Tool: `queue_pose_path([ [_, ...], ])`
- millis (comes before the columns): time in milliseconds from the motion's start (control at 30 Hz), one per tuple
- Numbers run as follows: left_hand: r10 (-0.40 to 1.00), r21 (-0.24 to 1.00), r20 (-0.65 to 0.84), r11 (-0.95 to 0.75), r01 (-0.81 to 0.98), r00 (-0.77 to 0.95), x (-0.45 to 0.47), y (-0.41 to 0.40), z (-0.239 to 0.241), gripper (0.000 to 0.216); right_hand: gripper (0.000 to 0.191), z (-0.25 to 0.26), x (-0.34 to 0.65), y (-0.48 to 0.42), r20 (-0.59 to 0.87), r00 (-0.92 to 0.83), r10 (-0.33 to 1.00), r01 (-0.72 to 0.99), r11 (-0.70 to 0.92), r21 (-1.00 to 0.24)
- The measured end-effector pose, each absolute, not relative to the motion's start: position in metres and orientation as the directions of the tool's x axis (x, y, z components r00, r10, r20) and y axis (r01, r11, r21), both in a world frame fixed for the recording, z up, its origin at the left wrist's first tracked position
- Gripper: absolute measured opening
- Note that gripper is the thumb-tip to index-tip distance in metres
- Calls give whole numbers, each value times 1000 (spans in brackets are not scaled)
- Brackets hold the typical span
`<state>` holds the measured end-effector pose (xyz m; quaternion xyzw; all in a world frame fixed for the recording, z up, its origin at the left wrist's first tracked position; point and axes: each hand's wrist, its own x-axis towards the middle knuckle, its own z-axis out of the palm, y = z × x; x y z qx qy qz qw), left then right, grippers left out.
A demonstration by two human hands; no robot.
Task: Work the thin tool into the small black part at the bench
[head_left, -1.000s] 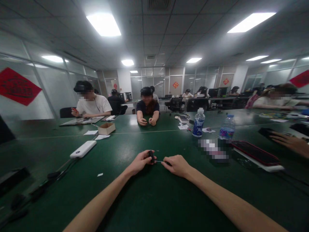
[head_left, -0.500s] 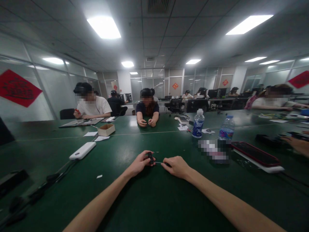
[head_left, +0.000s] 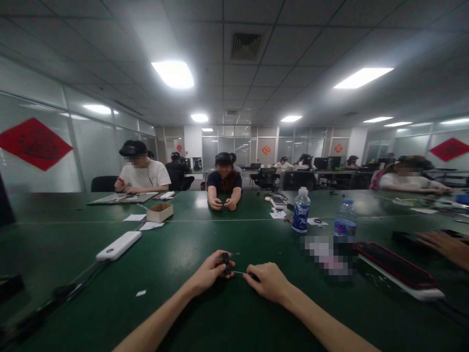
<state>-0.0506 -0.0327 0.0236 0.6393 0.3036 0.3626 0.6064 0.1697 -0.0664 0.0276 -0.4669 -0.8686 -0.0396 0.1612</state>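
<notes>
My left hand (head_left: 209,272) is closed around a small black part (head_left: 226,264), holding it upright between thumb and fingers above the green table (head_left: 176,254). What kind of part it is cannot be made out. My right hand (head_left: 269,281) grips the dark handle of a screwdriver (head_left: 240,273), fingers wrapped round it. Its thin metal shaft points left and its tip meets the lower end of the black part, or lies very close to it. My left fingers hide some of the part, and my right hand covers most of the handle.
A white power bank (head_left: 119,246) with a cable lies left, near an open cardboard box (head_left: 159,213). Two bottles, one blue-labelled (head_left: 301,210), stand right, beside a red-edged phone (head_left: 397,264) on a white block. Another person's hand (head_left: 445,247) is at far right. People sit across the table.
The camera has tilted up, so the whole scene sits lower in the picture. The black part has turned slightly in my left hand. Both hands keep their holds.
</notes>
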Motion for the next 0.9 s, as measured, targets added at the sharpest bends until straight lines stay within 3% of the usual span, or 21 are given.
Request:
queue_pose_path([
  [500, 822, 953, 178, -281, 113, 541, -50, -31, 24, 31, 29, 31, 169, -68, 302, -519, 800, 827, 559, -58],
  [900, 830, 959, 143, -251, 132, 539, -48, -34, 27, 25, 29, 30, 168, -68, 305, -512, 803, 838, 545, -30],
])
